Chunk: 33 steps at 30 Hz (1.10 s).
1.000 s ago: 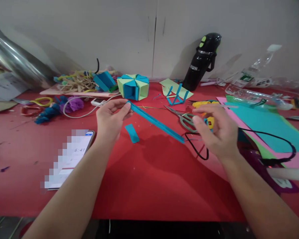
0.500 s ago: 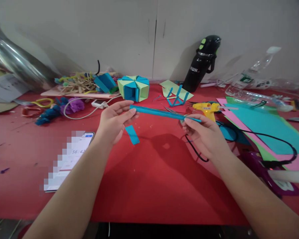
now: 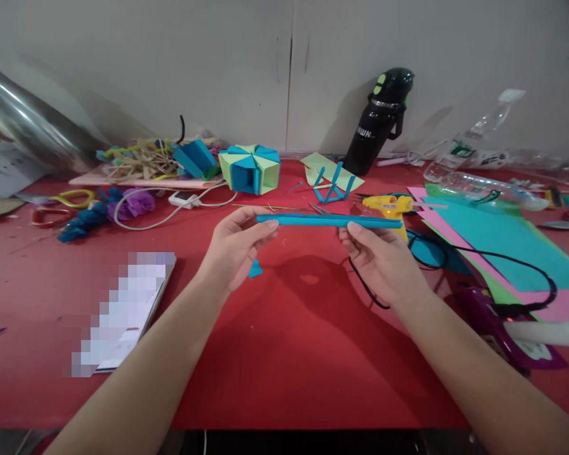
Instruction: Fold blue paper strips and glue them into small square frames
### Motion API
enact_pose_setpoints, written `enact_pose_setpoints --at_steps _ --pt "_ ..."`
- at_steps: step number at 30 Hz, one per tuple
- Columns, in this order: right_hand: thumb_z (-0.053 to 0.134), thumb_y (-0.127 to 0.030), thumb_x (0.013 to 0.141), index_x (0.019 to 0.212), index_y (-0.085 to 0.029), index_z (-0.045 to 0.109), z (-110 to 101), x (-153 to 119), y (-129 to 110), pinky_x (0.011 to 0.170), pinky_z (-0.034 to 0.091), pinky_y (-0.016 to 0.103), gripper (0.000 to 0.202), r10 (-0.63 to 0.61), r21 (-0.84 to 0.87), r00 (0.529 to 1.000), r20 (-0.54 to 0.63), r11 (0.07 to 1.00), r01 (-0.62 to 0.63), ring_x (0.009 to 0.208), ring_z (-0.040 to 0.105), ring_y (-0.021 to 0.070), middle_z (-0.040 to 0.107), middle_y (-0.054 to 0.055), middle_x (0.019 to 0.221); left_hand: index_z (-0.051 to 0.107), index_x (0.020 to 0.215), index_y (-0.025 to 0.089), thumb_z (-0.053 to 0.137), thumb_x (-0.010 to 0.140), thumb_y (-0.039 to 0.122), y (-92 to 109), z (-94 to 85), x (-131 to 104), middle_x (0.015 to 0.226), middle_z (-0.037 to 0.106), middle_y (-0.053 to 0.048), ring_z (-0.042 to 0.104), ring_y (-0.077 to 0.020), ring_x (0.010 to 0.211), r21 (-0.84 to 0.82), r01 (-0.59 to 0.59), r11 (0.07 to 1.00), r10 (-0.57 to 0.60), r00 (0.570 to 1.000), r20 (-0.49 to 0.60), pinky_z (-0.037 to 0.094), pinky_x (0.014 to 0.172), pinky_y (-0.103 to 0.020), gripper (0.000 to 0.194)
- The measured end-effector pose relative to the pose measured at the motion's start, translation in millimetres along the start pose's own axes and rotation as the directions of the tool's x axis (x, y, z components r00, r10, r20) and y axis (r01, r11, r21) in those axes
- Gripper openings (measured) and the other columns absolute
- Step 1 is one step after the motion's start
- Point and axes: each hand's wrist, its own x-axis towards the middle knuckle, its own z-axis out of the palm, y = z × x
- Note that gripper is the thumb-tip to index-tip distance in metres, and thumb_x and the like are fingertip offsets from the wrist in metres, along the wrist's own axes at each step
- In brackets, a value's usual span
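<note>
A long, narrow strip of folded blue paper (image 3: 313,220) is held level above the table between both hands. My left hand (image 3: 239,246) pinches it near its left end, thumb in front. Toward the right, my right hand (image 3: 377,256) pinches it between thumb and fingers, and the strip's end sticks out past them. Under the left hand, partly hidden by it, lies a small blue paper piece (image 3: 255,270). Behind the strip stand a blue and pale-green paper box shape (image 3: 250,169) and a small frame of blue paper strips (image 3: 334,188).
On the right are a yellow glue gun (image 3: 389,203), coloured paper sheets (image 3: 493,240), a purple device (image 3: 490,322) with a black cord, and plastic bottles (image 3: 493,189). A black flask (image 3: 379,123) leans at the back. A phone (image 3: 128,316) lies left, scissors (image 3: 73,199) behind it.
The blue paper strip has turned from slanting down rightward to level. My left hand has moved right and slightly lower; my right hand grips it farther from its right end.
</note>
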Motion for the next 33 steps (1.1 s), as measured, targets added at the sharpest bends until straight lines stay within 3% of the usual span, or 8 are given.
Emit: enact_pose_setpoints --at_steps 6,15,27,33 --pt "0.084 -0.027 0.076 0.082 -0.026 0.076 4.2 -1.2 0.7 0.083 0.062 0.026 0.01 0.015 0.019 1.0 -0.019 1.0 -0.015 0.084 0.073 0.0122 0.075 -0.003 0.085 0.07 0.084 0.02 0.087 0.065 0.016 -4.4 8.4 -4.4 0.078 0.07 0.003 0.065 -0.0074 0.069 -0.043 -0.001 0.999 0.0 1.0 -0.029 0.055 0.07 -0.02 0.026" --pt "0.082 -0.027 0.077 0.08 -0.026 0.071 11.4 -3.4 4.6 0.079 0.06 0.027 0.011 -0.032 0.012 0.999 -0.022 0.999 0.032 0.078 0.069 0.0114 0.069 -0.006 0.077 0.071 0.083 0.021 0.087 0.068 0.019 -16.3 22.0 -13.6 0.081 0.072 0.002 0.073 -0.0146 0.083 -0.097 0.031 0.995 -0.032 0.999 -0.018 0.061 0.089 -0.031 0.022" --pt "0.079 -0.026 0.079 0.092 -0.028 0.075 9.3 -6.4 -2.2 0.067 0.055 0.024 0.014 -0.026 -0.039 0.998 0.062 0.999 0.029 0.068 0.062 0.01 0.065 -0.005 0.073 0.072 0.081 0.021 0.086 0.067 0.016 -9.3 23.7 -14.8 0.077 0.07 0.003 0.072 -0.0129 0.078 -0.107 0.044 0.993 -0.047 0.998 -0.029 0.062 0.08 -0.025 0.02" --pt "0.087 -0.028 0.073 0.089 -0.026 0.076 5.9 -4.5 1.0 0.081 0.06 0.028 0.02 0.039 -0.025 0.996 0.085 0.999 -0.037 0.079 0.069 0.0123 0.073 -0.002 0.084 0.072 0.079 0.018 0.087 0.065 0.014 -10.0 15.7 -8.8 0.077 0.07 0.002 0.072 -0.0124 0.078 -0.091 0.057 0.994 -0.062 0.996 -0.062 0.062 0.084 -0.025 0.02"
